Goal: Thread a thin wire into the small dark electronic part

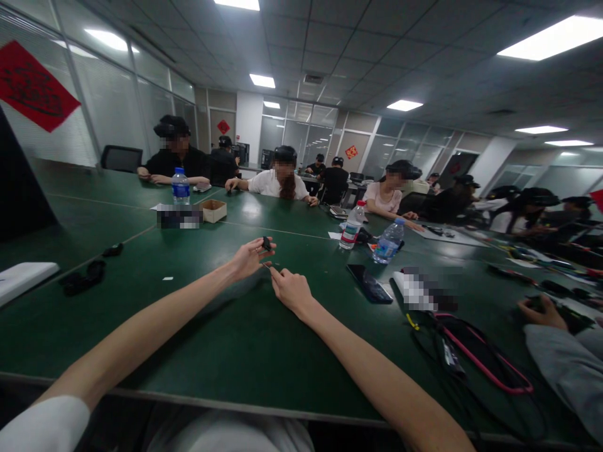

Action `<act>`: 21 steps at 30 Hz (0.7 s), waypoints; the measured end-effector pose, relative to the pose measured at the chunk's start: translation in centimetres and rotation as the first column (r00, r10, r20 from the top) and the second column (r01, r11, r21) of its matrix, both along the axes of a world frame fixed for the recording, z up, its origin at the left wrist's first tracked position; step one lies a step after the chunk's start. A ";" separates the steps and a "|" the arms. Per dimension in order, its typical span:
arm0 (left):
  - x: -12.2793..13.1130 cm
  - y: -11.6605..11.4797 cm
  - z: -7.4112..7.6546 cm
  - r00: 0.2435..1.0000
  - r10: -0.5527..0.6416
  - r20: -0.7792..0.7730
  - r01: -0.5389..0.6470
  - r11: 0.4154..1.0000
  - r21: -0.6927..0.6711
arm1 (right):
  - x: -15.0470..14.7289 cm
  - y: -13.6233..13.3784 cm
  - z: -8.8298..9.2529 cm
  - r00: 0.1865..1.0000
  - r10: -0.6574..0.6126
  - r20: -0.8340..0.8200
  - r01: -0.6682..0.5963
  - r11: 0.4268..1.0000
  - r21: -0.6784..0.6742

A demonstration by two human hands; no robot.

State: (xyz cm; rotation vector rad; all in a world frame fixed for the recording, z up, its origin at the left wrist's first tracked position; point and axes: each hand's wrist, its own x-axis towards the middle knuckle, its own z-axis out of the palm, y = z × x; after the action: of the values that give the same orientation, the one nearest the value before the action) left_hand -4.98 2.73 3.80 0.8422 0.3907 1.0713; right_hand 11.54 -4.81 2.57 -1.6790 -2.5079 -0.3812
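Holding black piece (266, 243), bottles (387, 243), box (215, 214) beyond

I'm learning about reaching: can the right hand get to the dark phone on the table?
Probably yes: the dark phone lies near the right hand, and nothing seems to stand between them on the green table. That hand seems to pinch a thin thing, though, so it may need freeing.
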 end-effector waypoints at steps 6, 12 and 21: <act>-0.2 0.1 0.0 1.000 -0.028 -0.012 0.028 0.999 0.019 | 0.0 0.1 -0.1 0.999 -0.043 0.000 0.043 0.999 -0.018; -0.4 0.2 0.2 0.999 -0.044 0.007 0.044 0.999 -0.009 | 0.2 0.0 0.0 0.997 -0.071 -0.023 0.071 0.997 -0.023; -1.0 0.4 0.7 0.990 0.017 0.137 -0.005 0.996 -0.085 | 0.1 -0.2 -0.1 0.991 0.027 -0.130 -0.018 0.997 0.074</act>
State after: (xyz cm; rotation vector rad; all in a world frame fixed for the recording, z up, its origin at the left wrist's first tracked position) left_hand -5.99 3.11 4.48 0.6876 0.3226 1.1084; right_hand 11.68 -5.00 2.42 -1.5932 -2.3875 -0.3448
